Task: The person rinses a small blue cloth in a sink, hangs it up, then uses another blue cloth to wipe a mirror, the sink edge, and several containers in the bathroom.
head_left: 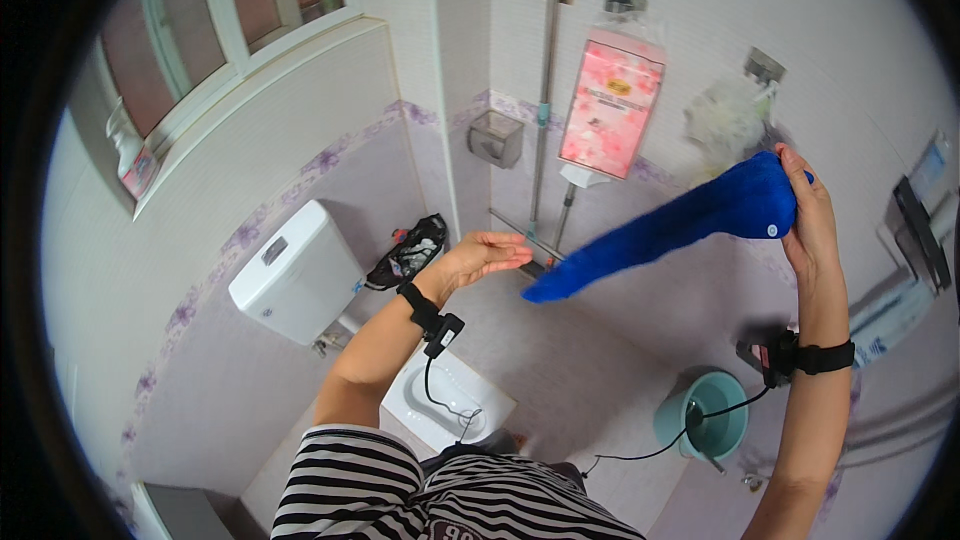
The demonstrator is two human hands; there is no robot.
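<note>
My right hand (812, 210) is raised at the right and grips the wide end of a blue hair towel wrap (690, 215). A small pale button shows on that end, close to my fingers. The fabric stretches out leftward through the air and narrows to a tip. Near this tip, but apart from it, my left hand (487, 258) is held out with its fingers extended and nothing in them. Black straps with small devices and cables circle both my wrists.
A squat toilet (450, 400) is set in the floor below, with a white cistern (297, 270) on the left wall. A light-blue bucket (722, 415) stands at the lower right. Pink tissue packaging (612, 105) and a mop pole (545, 90) hang on the far wall. A spray bottle (130, 150) stands by the window.
</note>
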